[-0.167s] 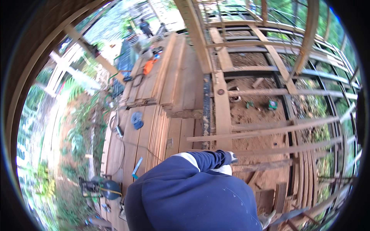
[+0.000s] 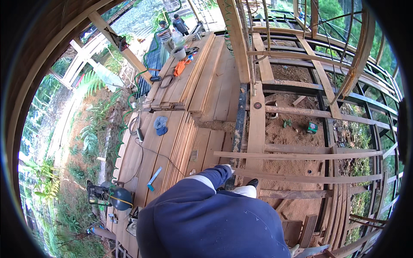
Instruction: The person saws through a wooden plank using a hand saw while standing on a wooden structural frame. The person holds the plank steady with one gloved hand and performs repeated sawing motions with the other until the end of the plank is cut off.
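My left arm, in a navy sleeve with a white band, reaches forward. My left hand [image 2: 232, 169] is at the near-left end of a thin wooden strip [image 2: 307, 177] laid across the frame; its fingers are too small to make out. A second wooden strip [image 2: 297, 155] lies just beyond it. Low at the right, by my hip, a little of my right hand [image 2: 294, 249] shows beside the grey-blue blade of a handsaw [image 2: 313, 250], which it appears to grip; the handle is hidden. My dark shoe [image 2: 253, 182] stands under the left forearm.
Stacked boards [image 2: 172, 137] lie to the left, bearing a blue-grey cap [image 2: 160, 125], a square [image 2: 155, 178] and a cable. A compressor [image 2: 120, 198] stands at their edge. Upright posts [image 2: 235, 43] and dark floor beams [image 2: 325, 142] over bare soil bound the right. Two people stand far off.
My left hand has moved left along the strip, uncovering my shoe. The saw blade has shifted slightly left and down. My view has turned a little, and the scene is less blurred.
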`<state>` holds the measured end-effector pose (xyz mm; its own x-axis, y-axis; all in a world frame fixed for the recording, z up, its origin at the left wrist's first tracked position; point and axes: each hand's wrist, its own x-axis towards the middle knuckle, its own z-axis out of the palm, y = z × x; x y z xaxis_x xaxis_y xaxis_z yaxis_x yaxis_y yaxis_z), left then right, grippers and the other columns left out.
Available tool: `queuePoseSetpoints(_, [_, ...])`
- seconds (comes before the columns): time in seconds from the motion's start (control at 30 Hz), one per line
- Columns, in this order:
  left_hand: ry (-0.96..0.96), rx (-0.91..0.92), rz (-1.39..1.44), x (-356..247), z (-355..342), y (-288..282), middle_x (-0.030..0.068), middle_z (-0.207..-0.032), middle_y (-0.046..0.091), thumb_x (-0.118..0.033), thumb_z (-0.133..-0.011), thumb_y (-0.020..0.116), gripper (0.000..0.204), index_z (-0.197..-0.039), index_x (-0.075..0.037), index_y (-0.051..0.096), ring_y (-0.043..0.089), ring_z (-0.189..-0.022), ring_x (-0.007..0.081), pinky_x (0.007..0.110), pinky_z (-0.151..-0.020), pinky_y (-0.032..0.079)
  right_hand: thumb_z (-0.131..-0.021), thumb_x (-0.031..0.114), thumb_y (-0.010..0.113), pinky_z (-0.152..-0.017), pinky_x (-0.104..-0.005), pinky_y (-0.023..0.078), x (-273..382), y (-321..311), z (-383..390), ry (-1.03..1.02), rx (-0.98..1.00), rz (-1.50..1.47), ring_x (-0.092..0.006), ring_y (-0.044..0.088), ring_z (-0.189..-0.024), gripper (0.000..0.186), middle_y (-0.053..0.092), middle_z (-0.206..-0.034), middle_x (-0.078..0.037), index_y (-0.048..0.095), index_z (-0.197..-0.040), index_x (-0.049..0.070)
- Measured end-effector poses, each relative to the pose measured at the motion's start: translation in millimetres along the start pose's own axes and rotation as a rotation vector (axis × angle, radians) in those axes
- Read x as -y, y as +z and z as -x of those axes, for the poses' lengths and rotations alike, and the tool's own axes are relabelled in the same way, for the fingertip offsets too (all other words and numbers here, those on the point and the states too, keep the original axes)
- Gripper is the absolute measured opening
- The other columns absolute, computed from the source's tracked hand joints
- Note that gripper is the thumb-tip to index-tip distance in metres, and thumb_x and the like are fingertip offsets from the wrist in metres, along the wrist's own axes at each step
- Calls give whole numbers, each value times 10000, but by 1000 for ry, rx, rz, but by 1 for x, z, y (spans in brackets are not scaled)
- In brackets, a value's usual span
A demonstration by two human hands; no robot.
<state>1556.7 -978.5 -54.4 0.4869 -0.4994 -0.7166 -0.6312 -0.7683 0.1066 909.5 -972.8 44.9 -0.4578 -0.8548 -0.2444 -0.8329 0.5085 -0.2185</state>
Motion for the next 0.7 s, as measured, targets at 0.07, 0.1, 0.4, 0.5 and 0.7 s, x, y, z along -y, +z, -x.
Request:
queuePoseSetpoints(0.07, [-103, -7, -100, 46, 7, 7, 195, -1286, 709, -601, -951, 597, 631, -1292, -84, 719, 672, -1208, 376, 450, -1058, 509, -875, 252, 668, -1007, -481, 515, 0, 3, -10, 24, 54, 60, -435, 631, -1155, 608, 615, -1320, -285, 530, -1454, 128])
queuePoseSetpoints(0.1, [-176, -36, -134, 103, 10, 23, 178, -1323, 699, -604, -962, 584, 638, -1326, -94, 701, 659, -1236, 370, 437, -1086, 494, -876, 262, 670, -997, -485, 520, 9, 12, -16, -22, 125, 74, -439, 638, -1139, 620, 624, -1301, -287, 523, -1462, 124])
queuePoseSetpoints(0.4, [79, 367, -191, 25, 24, 44, 169, -1265, 721, -535, -990, 547, 526, -1237, -112, 738, 662, -1217, 371, 475, -1014, 523, -877, 355, 681, -901, -522, 558, 22, -16, -41, -8, 318, 210, -471, 700, -996, 743, 703, -1132, -312, 465, -1534, 83])
queuePoseSetpoints(0.5, [326, 335, -267, -20, -3, 63, 137, -1047, 769, -567, -1007, 493, 508, -1132, -157, 765, 720, -1023, 324, 442, -898, 532, -875, 378, 690, -882, -525, 566, 41, -36, -51, 68, 362, 236, -469, 715, -968, 773, 722, -1090, -311, 457, -1547, 75])
queuePoseSetpoints(0.7, [359, 360, -162, -129, -95, 70, 145, -1074, 778, -410, -1002, 655, 361, -1161, -104, 760, 740, -976, 317, 418, -869, 556, -831, 357, 784, -748, -476, 578, 18, 17, -17, 79, 197, 254, -350, 722, -816, 831, 728, -890, -142, 462, -1534, 52])
